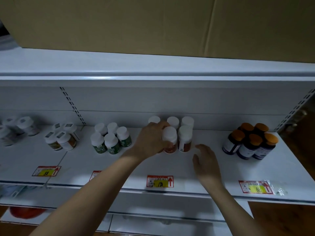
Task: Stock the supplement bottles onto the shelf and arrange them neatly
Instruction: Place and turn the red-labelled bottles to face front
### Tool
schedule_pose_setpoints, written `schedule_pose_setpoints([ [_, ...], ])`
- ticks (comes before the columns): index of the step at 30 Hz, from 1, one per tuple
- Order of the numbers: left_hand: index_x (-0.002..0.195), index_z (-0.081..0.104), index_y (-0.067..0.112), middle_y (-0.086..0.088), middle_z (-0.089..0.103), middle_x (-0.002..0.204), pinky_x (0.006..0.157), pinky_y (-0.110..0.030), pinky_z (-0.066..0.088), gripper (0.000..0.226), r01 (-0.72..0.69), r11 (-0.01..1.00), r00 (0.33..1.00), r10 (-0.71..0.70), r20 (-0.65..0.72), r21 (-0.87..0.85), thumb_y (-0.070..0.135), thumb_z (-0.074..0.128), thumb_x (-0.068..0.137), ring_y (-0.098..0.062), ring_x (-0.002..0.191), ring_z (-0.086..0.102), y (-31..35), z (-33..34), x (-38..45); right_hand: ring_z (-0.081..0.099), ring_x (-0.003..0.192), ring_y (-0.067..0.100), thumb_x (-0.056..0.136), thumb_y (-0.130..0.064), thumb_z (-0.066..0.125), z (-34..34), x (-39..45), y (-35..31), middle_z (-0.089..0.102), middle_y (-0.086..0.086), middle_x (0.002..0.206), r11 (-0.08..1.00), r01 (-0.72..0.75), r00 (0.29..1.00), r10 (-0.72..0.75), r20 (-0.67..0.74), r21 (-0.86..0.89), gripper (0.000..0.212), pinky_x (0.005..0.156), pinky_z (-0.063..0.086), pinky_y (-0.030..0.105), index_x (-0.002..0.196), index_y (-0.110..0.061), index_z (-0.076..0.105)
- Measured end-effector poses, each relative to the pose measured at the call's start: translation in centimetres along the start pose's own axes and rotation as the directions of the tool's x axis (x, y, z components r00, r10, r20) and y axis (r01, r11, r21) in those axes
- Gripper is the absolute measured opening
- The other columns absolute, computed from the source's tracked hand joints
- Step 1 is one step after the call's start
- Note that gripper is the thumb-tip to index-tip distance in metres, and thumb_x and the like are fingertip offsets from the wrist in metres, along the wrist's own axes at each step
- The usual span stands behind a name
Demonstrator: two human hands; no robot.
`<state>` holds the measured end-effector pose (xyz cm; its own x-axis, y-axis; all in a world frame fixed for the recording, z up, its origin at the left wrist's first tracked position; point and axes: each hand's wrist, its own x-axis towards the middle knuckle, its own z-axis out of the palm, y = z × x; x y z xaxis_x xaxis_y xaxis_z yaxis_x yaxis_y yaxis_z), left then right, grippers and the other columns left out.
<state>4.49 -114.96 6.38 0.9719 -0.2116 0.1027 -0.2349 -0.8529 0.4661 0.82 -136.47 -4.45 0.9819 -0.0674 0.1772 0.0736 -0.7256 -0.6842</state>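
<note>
Fingers: our left hand (151,140) curls round a white-capped orange bottle (169,139), thumb low on its label; our right hand (207,161) hangs loose and half-spread, holding nothing.
Bottle: upright at the front left of the orange group (185,132), just left of the front-row bottle (185,138), nearly touching; we judge it is being set into line.
Group: three white caps stand behind the front row, close to the back wall (170,99).
Right hand place: on the shelf (213,140) just right of and in front of the orange group, apart from it.
Risk: we judge a sideways nudge from our left hand could tip the neighbour, since these bottles are tall and packed tight; a rough release could knock the cap row behind.
Risk two: our right hand, if swept left, could clip the front-row bottle.
Room: bare shelf lies right of the orange group up to the dark bottles (250,142), and in front down to the price tag (160,181).
Edges: green bottles (110,138) stand left of the orange group, near our left wrist; the upper shelf lip (153,77) limits lifting.
</note>
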Motion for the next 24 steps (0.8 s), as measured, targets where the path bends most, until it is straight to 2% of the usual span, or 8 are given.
schedule_pose_setpoints([
  [2,0.121,0.056,0.023,-0.003,0.064,0.115,0.076,-0.03,0.042,0.054,-0.002,0.998,1.0,0.002,0.006,0.063,0.034,0.08,0.074,-0.024,0.106,0.057,-0.3,0.6,0.6,0.046,0.135,0.034,0.098,-0.015,0.049,1.0,-0.2,1.1,0.053,0.016,0.142,0.989,-0.024,0.997,0.033,0.064,-0.144,0.041,0.115,0.033,0.046,0.136,-0.002,0.054],
  [3,0.121,0.057,0.023,-0.003,0.064,0.115,0.078,-0.032,0.045,0.054,-0.002,0.995,1.0,0.001,0.009,0.095,0.035,0.08,0.074,-0.024,0.109,0.055,-0.4,0.8,0.8,0.043,0.138,0.034,0.097,-0.021,0.043,1.4,-0.3,1.6,0.05,0.017,0.145,0.978,-0.028,0.996,0.046,0.081,-0.208,0.045,0.118,0.03,0.047,0.137,-0.003,0.054],
  [5,0.123,0.057,0.023,-0.002,0.063,0.115,0.084,-0.034,0.047,0.055,0.005,0.991,1.0,-0.007,0.013,0.13,0.035,0.078,0.074,-0.024,0.114,0.052,-0.6,1.1,1.3,0.037,0.142,0.032,0.098,-0.026,0.037,1.9,-0.3,2.0,0.046,0.014,0.15,0.959,-0.02,0.994,0.048,0.095,-0.281,0.049,0.121,0.022,0.045,0.14,-0.007,0.052],
  [8,0.125,0.054,0.024,0.003,0.062,0.121,0.09,-0.036,0.043,0.053,0.012,0.979,0.999,-0.019,0.032,0.203,0.037,0.075,0.078,-0.023,0.119,0.047,-0.5,1.3,1.8,0.03,0.146,0.028,0.101,-0.025,0.038,1.8,-0.1,1.9,0.04,0.01,0.154,0.946,0.001,0.991,0.041,0.126,-0.323,0.046,0.122,0.015,0.041,0.144,-0.012,0.048],
  [14,0.139,0.044,0.025,0.003,0.049,0.14,0.101,-0.039,0.034,0.062,-0.014,0.931,0.995,-0.024,0.1,0.365,0.045,0.068,0.085,-0.026,0.132,0.036,-0.1,1.1,2.2,0.04,0.141,0.032,0.094,-0.032,0.031,1.9,-0.2,2.1,0.049,0.014,0.147,0.947,-0.012,0.995,0.043,0.092,-0.32,0.055,0.119,0.023,0.045,0.137,-0.01,0.056],
  [19,0.146,0.038,0.024,0.001,0.041,0.146,0.108,-0.039,0.029,0.07,-0.009,0.948,0.997,-0.015,0.074,0.318,0.049,0.066,0.087,-0.025,0.135,0.031,0.8,1.0,2.2,0.04,0.141,0.031,0.094,-0.036,0.024,1.8,-0.2,2.2,0.049,0.013,0.148,0.946,-0.013,0.995,0.046,0.094,-0.324,0.059,0.119,0.021,0.043,0.137,-0.01,0.055],
  [21,0.146,0.041,0.023,0.001,0.044,0.145,0.108,-0.035,0.029,0.068,-0.022,0.966,0.999,0.016,0.028,0.256,0.048,0.066,0.088,-0.023,0.135,0.032,1.8,1.0,2.4,0.039,0.141,0.031,0.091,-0.041,0.016,1.8,-0.2,2.2,0.048,0.012,0.148,0.946,-0.013,0.994,0.046,0.096,-0.324,0.068,0.119,0.021,0.043,0.138,-0.011,0.055],
  [24,0.143,0.046,0.021,0.0,0.052,0.139,0.104,-0.035,0.033,0.063,-0.04,0.986,0.999,0.039,0.011,0.161,0.047,0.066,0.089,-0.022,0.131,0.039,3.4,1.3,3.2,0.042,0.14,0.031,0.091,-0.041,0.016,1.9,-0.1,2.3,0.05,0.013,0.146,0.946,-0.01,0.994,0.044,0.096,-0.324,0.068,0.119,0.025,0.044,0.137,-0.01,0.056],
])
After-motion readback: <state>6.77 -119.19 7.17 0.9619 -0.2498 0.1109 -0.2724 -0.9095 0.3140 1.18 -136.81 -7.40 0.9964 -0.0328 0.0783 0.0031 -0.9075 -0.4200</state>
